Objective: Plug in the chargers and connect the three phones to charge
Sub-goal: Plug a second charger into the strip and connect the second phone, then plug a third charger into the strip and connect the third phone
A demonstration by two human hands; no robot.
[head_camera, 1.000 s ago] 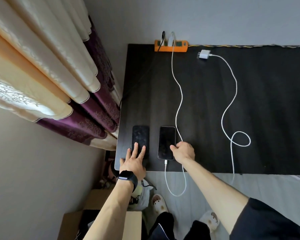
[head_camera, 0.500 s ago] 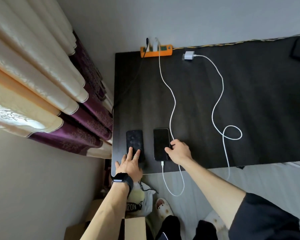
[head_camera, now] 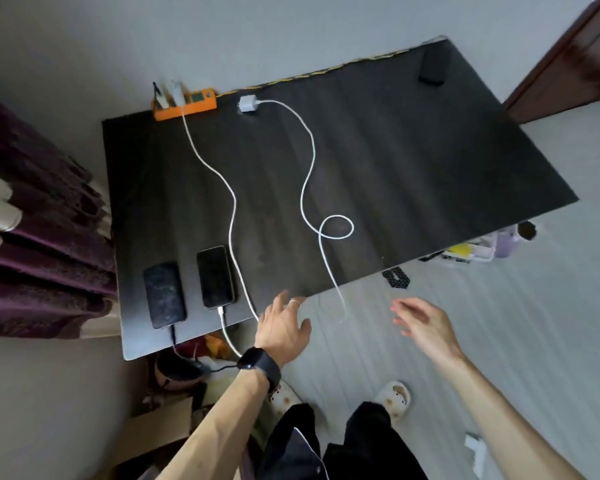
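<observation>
Both hands have been lifted off the two plugged-in phones (head_camera: 191, 287), left hand (head_camera: 283, 332) and right hand (head_camera: 421, 323) with fingers spread and empty, and the loose white cable (head_camera: 307, 161) hanging over the tabletop (head_camera: 430, 161) edge could be snagged.

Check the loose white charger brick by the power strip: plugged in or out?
Out. The white charger brick lies flat on the table, to the right of the orange power strip and apart from it, not in any socket.
</observation>
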